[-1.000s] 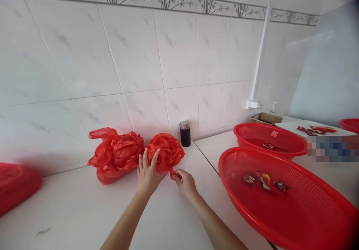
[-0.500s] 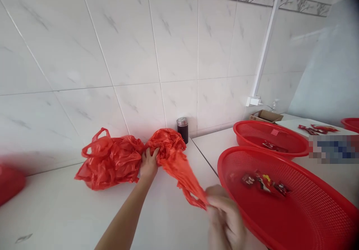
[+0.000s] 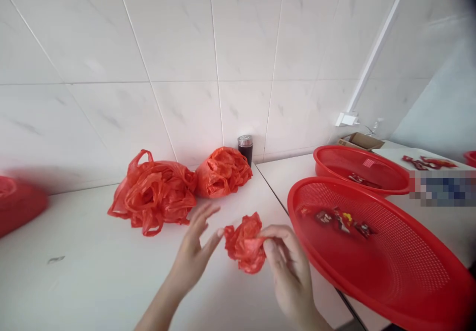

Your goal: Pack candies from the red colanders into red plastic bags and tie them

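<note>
Right hand [image 3: 292,269]: thumb and fingers pinching the crumpled red plastic bag [image 3: 244,248], wrist angled up and leftward.
Left hand [image 3: 191,254]: fingers spread apart, thumb tip at the bag's left side; contact unclear.
Bag's place: over the worktop [image 3: 111,276], towards its right edge.

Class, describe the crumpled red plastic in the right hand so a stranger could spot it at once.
Start at the white table. Just left of the large front basket, find the right hand. The crumpled red plastic is the small piece it pinches; the bigger red bundles sit near the tiled wall.
</note>
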`<state>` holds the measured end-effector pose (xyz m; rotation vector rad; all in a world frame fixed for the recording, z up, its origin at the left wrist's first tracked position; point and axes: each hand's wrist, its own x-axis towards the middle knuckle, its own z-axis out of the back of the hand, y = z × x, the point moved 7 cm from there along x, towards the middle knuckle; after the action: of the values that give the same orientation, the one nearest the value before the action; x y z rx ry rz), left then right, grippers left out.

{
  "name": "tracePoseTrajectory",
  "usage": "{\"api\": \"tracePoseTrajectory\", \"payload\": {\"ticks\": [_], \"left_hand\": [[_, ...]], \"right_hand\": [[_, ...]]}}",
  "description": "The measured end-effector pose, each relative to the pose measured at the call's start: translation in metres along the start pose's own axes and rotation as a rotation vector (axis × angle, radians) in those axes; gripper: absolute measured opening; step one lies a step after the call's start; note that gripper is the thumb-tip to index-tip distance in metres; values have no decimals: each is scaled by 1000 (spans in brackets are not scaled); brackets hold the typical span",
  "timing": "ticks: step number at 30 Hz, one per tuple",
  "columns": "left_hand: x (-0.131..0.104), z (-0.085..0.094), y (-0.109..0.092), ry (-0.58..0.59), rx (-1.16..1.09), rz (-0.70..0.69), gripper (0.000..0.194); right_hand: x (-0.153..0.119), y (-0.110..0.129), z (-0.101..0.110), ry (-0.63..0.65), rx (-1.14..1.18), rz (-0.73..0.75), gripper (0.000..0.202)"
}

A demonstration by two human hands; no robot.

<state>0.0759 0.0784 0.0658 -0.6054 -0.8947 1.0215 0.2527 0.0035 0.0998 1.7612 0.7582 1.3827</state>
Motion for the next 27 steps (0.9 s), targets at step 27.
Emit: {"api": "tracePoseTrajectory", "payload": {"ticks": [27], "left_hand": [[-97, 33, 62, -113, -437, 613, 30]], "right_hand": [[-9, 88, -22, 380, -461, 274, 29]]}}
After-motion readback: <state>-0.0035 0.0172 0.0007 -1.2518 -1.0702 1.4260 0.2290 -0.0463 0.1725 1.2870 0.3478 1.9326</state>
